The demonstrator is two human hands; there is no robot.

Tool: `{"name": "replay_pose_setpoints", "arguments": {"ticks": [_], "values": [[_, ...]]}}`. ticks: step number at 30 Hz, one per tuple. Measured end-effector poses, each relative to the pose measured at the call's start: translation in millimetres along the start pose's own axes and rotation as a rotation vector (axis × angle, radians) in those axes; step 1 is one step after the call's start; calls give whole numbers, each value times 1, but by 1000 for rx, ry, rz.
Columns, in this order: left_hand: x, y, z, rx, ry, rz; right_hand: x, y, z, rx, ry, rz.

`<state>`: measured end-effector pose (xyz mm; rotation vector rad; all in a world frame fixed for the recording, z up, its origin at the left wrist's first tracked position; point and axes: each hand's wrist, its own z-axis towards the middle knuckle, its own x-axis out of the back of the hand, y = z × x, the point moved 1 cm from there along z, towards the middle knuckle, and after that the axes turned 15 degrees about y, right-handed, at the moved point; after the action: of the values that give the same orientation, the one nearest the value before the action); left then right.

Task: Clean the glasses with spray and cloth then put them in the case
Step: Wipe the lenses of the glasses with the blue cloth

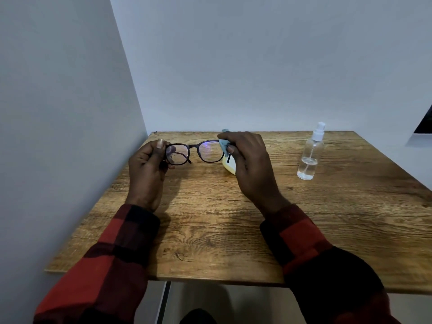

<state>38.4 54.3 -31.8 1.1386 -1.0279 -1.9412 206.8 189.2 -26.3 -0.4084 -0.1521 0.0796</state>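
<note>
Here, each line takes one thing in turn.
Left hand (146,166): fingers curled, thumb and forefinger pinching the left end of the glasses (195,152) at the hinge, the thumbnail facing the camera.
Glasses: dark-framed, held up above the table (210,218) between the two hands, lenses upright and facing the person; one folded temple shows behind the left lens, just beside the left fingertips.
Right hand (250,164): fingers bent over the right end of the frame, thumb and fingers pinching the cloth (223,143) against the right lens.
Cloth: pale blue, bunched under the right fingers; a corner pokes out above the knuckles, the rest wraps the lens edge by the thumb.
Case (229,165): pale yellow, on the table directly under the right fingers, mostly hidden by the hand; whether it is open or shut cannot be told.
Spray bottle (310,153): clear with a white nozzle, standing upright on the table well to the right of the right hand, partly filled with clear liquid.
Sleeves (112,265): red and black check, reaching to both wrists.
Walls: plain pale surfaces beyond the fingertips and to the left.
</note>
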Motion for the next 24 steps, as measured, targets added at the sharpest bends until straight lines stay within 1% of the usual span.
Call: {"name": "replay_pose_setpoints", "arguments": {"ticks": [4,11,15,19,22,24], "values": [[0,-1,0,8,-38,10,1,3,0,24,18,-37],[2,0,1,37,-40,-9,-2,10,-2,-35,10,-83],[2,2,2,72,-24,-77,1,13,-2,-110,70,-106],[2,2,1,76,-35,-73,2,18,-4,-202,84,-160],[4,4,3,120,2,-136,5,21,-4,-225,103,-232],[5,6,4,146,27,-176,7,20,-3,-242,126,-233]]}}
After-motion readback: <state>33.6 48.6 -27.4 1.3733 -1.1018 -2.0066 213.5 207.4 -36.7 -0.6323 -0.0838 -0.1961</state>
